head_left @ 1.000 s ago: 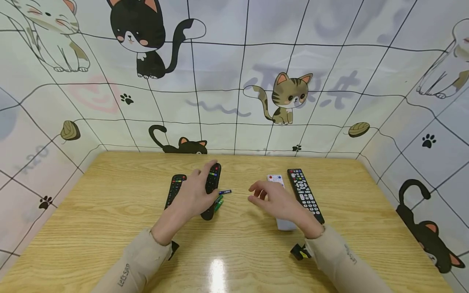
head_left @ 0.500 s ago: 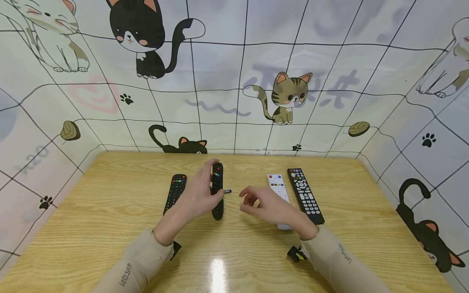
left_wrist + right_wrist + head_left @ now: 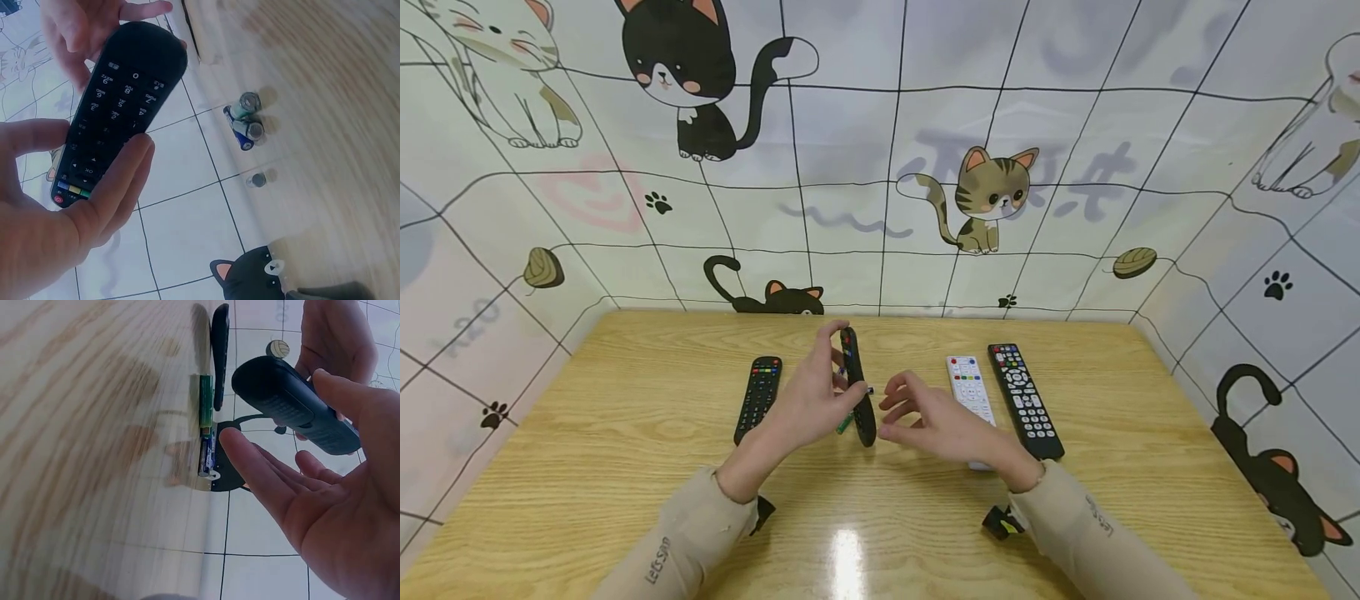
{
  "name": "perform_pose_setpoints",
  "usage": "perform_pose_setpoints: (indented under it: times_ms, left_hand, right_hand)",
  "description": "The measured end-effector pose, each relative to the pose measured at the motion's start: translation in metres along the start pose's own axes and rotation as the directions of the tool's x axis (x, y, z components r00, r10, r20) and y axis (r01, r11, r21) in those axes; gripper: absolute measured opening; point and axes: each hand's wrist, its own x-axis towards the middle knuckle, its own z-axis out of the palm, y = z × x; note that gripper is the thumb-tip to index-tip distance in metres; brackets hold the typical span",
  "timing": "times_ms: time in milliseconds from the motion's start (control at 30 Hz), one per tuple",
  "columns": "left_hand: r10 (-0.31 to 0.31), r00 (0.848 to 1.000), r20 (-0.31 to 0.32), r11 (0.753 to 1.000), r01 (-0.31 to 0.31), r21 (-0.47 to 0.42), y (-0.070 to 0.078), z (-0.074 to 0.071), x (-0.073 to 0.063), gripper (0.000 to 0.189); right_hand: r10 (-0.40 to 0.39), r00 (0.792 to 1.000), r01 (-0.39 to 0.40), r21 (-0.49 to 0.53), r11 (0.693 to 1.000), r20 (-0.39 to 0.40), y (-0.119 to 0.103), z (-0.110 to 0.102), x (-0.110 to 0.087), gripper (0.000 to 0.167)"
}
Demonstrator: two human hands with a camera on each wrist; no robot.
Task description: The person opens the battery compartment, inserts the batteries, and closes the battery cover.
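Note:
My left hand [image 3: 816, 396] grips a black remote control [image 3: 858, 387] by its long edges, raised above the table and tilted on its side. Its buttons face my palm in the left wrist view. My right hand [image 3: 936, 421] hovers just right of the remote, fingers loosely bent and holding nothing. In the right wrist view its thumb is close to the remote's back; whether they touch is unclear. Beneath the remote several batteries lie on the table, among them a green battery [image 3: 206, 400] and a blue battery [image 3: 206, 456]. From the head camera the remote and left hand mostly hide them.
Another black remote [image 3: 758, 396] lies left of my left hand. A white remote [image 3: 967, 383], partly covered by my right hand and wrist, lies beside a longer black remote [image 3: 1026, 400] on the right. The wooden table [image 3: 647, 400] meets a cat-patterned backdrop [image 3: 857, 208] at its far edge.
The left hand has carried the black remote slightly right and turned it onto its edge. The right hand has moved left toward it, uncovering more of the white remote.

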Motion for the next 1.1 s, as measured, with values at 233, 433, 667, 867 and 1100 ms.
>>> perform_pose_setpoints:
  times_ms: [233,433,667,867,1100]
  left_hand:
    - [0.004,1.000,0.003,0.997,-0.004,-0.072,0.0030,0.0018,-0.0001,0.083]
    - [-0.044,0.999,-0.001,0.990,0.043,-0.132,0.0045,0.0029,0.0007,0.083]
    - [-0.068,0.998,-0.011,0.984,0.065,-0.169,0.0025,0.0018,0.0013,0.081]
    - [-0.087,0.993,-0.081,0.976,0.068,-0.206,0.0054,-0.0017,0.0013,0.067]
    - [-0.089,0.987,-0.135,0.976,0.060,-0.208,0.0034,-0.0031,0.0006,0.061]
  right_hand:
    - [0.001,0.999,-0.005,0.132,0.991,0.032,-0.0019,0.0053,0.0018,0.057]
    - [-0.030,0.999,0.028,0.130,0.991,0.013,-0.0043,0.0078,0.0018,0.055]
    - [-0.065,0.998,0.067,0.103,0.992,-0.023,-0.0037,0.0069,0.0021,0.057]
    - [-0.061,0.997,0.063,0.063,0.996,-0.040,-0.0041,0.0055,0.0017,0.060]
    - [-0.082,0.995,0.083,0.008,0.997,-0.060,-0.0047,0.0033,0.0016,0.060]
